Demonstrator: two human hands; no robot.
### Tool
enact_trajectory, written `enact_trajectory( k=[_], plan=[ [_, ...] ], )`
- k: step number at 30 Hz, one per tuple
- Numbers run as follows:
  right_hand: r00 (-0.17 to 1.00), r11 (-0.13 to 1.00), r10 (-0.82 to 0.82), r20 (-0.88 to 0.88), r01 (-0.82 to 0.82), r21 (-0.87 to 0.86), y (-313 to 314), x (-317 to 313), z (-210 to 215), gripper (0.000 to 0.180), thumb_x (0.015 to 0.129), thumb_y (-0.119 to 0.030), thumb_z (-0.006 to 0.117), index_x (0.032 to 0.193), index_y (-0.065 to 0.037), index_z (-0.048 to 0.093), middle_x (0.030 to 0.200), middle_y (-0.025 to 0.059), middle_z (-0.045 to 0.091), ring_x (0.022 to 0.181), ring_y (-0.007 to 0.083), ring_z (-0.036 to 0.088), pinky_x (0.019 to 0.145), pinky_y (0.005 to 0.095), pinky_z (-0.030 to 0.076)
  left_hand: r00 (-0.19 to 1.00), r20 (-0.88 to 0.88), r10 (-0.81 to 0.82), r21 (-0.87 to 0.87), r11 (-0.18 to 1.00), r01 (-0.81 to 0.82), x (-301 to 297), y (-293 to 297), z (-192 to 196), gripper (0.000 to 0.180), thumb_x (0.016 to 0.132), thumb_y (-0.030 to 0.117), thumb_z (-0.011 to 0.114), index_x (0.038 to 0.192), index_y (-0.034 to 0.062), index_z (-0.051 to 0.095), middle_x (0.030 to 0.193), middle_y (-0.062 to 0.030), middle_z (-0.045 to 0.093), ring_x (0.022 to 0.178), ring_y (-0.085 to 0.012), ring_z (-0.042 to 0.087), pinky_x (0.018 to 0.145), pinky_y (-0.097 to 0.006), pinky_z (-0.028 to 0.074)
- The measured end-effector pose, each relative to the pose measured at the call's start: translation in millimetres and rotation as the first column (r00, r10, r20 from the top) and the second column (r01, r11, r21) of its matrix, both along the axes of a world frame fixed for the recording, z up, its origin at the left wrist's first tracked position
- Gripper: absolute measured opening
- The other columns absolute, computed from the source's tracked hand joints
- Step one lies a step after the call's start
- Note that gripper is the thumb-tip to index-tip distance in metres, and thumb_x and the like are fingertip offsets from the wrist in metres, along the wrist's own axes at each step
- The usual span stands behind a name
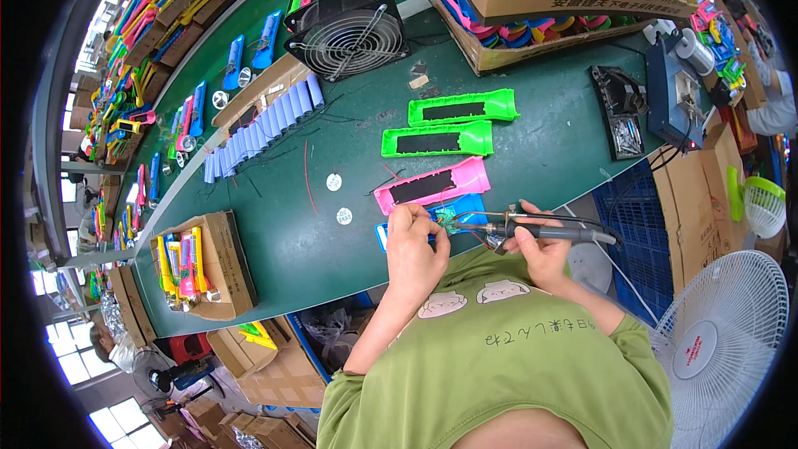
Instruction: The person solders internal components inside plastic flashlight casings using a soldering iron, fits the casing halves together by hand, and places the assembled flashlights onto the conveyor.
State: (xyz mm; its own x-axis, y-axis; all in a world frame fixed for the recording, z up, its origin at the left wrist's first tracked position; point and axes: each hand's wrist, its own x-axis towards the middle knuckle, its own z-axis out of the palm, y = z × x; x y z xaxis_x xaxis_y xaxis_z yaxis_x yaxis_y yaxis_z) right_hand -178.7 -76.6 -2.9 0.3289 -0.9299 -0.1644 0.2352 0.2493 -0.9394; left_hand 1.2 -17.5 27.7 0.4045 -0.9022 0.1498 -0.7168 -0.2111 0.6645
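Observation:
My right hand (539,251) grips a soldering iron (559,234) with a dark grey handle and a thin tube alongside. Its metal tip reaches left to a small green circuit board (447,217). That board lies over a blue plastic housing (471,205) at the table's near edge. Over the housing's left part, my left hand (416,251) is closed with fingertips pinched together; what they hold is hidden. Just beyond lies a pink housing (472,175) with a black inset, then two green housings (475,138) (501,103) in a row.
Lilac cylindrical cells (266,126) with wires line up at left. A black fan (349,33) stands at the back beside cardboard boxes (532,0) of coloured housings. A blue soldering station (675,96) and solder spool (695,51) are at right. A carton (237,262) sits at the left edge.

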Motion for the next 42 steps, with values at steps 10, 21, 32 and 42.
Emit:
enact_trajectory(
  k=[10,21,32,42],
  plan=[
    [0.998,0.968,0.016,-0.063,-0.031,-0.249,-5,-8,-7,0.021,0.079,0.0,0.06,0.098,0.005,0.055,0.096,0.0146,0.06,0.066,0.0147,0.064,0.093,0.0374,0.042,0.997,0.071,-0.043,0.048,0.998,0.04,0,-5,5,0.012,0.06,-0.005,0.063,0.066,-0.0013,0.053,0.086,-0.0155,0.048,0.082,-0.0303,0.051,0.069,-0.038,0.043],
    [0.996,0.998,-0.058,0.072,0.059,-0.013,-2,-7,-1,0.023,0.079,0.001,0.06,0.102,0.005,0.054,0.084,0.0116,0.063,0.068,0.0136,0.064,0.097,0.039,0.037,0.257,-0.945,0.203,0.114,0.94,-0.321,-16,56,-6,0.024,0.086,0.002,0.051,0.109,-0.0049,0.052,0.097,-0.0134,0.057,0.082,-0.0213,0.058,0.074,-0.03,0.049],
    [0.996,0.942,0.043,-0.073,-0.065,-0.33,-8,-4,-3,0.02,0.077,-0.001,0.061,0.097,0.0,0.056,0.07,0.0052,0.064,0.068,0.0112,0.063,0.102,0.0474,0.026,0.955,0.163,0.249,-0.368,0.913,-0.176,6,62,-17,0.025,0.077,-0.008,0.056,0.099,-0.0014,0.063,0.091,-0.01,0.056,0.071,-0.0171,0.056,0.062,-0.025,0.047],
    [0.986,0.871,0.035,-0.163,-0.11,-0.479,-9,-13,-3,0.02,0.076,-0.004,0.063,0.095,-0.003,0.058,0.067,0.0028,0.063,0.069,0.0114,0.062,0.102,0.0499,0.024,0.975,0.216,-0.046,-0.241,0.965,0.099,-1,22,-13,0.023,0.063,-0.003,0.069,0.083,0.0049,0.063,0.074,-0.0044,0.057,0.064,-0.0193,0.056,0.054,-0.029,0.045]
  ],
)
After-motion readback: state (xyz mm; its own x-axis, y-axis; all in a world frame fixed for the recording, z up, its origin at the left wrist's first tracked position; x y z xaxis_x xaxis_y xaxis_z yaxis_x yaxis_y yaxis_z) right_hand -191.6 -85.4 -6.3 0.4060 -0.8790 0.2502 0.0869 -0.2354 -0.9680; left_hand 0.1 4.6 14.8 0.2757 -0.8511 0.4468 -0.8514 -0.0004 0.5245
